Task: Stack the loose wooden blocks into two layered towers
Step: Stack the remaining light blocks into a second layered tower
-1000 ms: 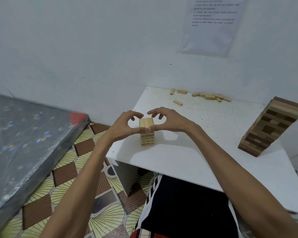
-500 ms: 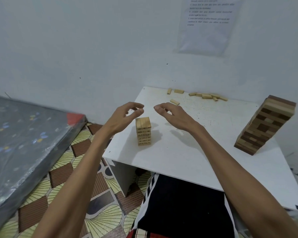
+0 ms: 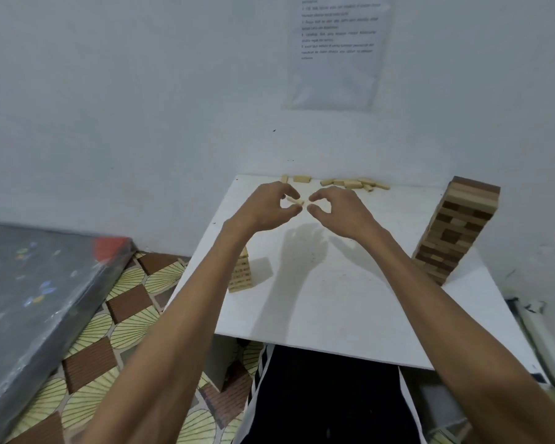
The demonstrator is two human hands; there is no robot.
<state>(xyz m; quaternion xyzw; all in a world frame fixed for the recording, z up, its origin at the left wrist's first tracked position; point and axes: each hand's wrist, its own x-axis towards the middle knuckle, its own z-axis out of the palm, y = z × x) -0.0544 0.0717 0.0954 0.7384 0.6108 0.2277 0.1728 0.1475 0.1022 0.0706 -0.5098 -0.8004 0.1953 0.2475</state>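
Open tabletop lies between the small tower and tall tower; loose blocks crowd the far edge.

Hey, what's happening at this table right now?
A person is stacking wooden blocks on a white table. The left hand and right hand flank one loose block; whether they touch it is unclear. A small pale tower stands by the left forearm, a taller two-tone tower at right, more loose blocks along the far edge.

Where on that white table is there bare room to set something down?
The table is barest across its middle and near edge, between the small pale tower and the tall two-tone tower. The far edge is crowded: loose blocks, with the left hand and right hand before them.
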